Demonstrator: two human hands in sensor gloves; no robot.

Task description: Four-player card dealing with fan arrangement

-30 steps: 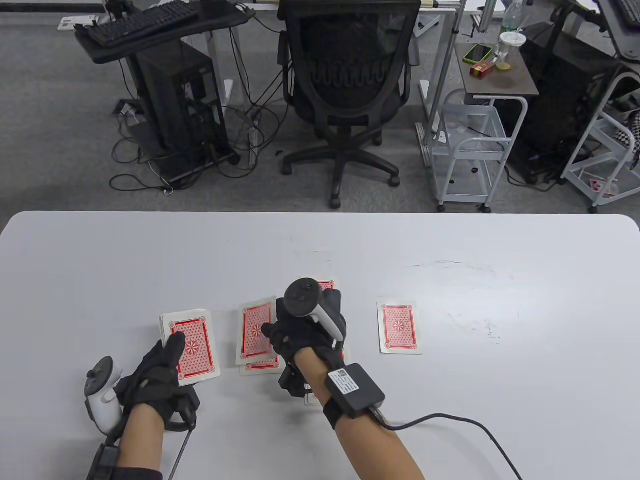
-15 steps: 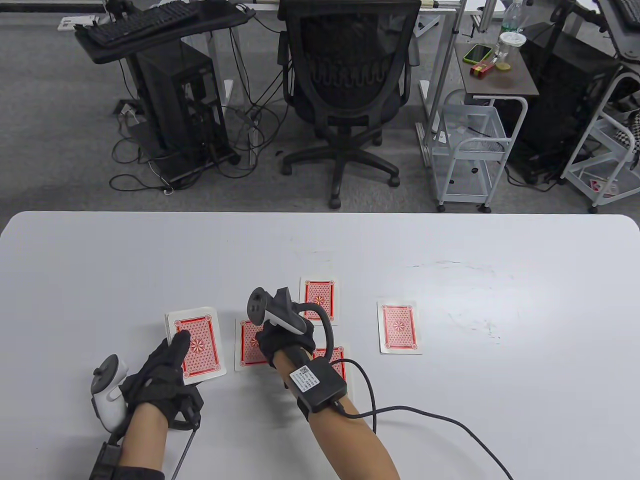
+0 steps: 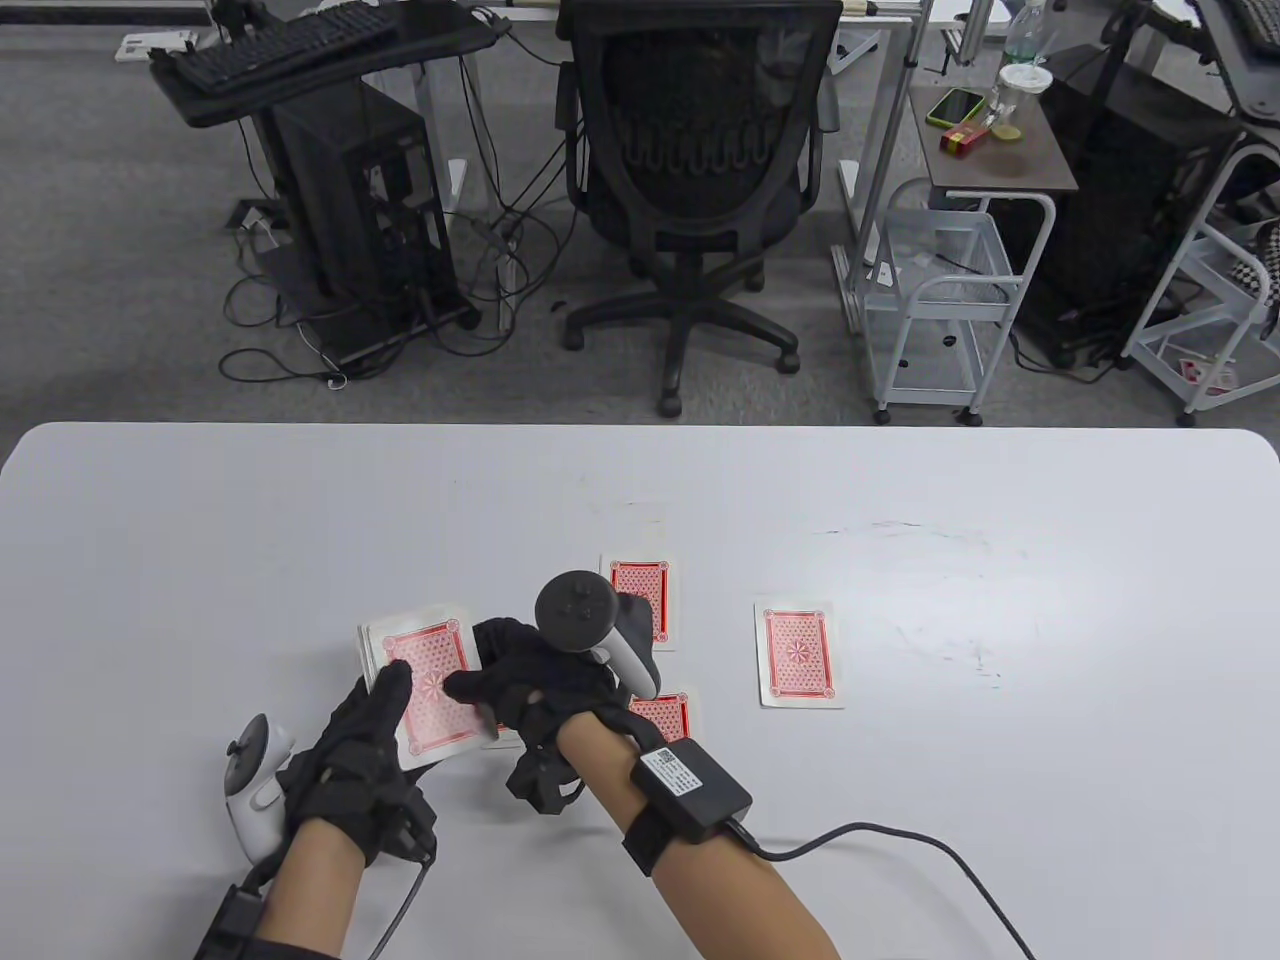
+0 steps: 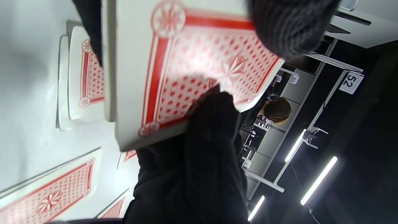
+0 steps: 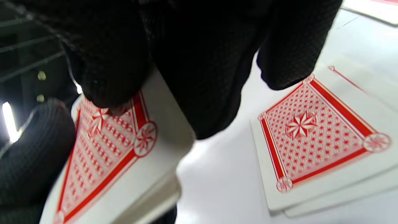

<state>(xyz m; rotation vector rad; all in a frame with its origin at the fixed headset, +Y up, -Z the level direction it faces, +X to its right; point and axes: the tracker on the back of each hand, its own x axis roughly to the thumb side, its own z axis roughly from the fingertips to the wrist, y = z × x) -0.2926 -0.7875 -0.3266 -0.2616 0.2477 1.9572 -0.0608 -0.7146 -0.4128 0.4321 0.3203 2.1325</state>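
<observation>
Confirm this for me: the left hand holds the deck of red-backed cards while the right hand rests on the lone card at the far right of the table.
Not quite. The left hand does hold the deck, but the right hand is at the deck's top card, thumb on its back. The lone card at the far right lies untouched. The table view shows this.

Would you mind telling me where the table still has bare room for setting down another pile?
The white table is bare along its far edge, left of the deck, and right of the rightmost card. It is crowded around the right hand, among the dealt cards.
</observation>
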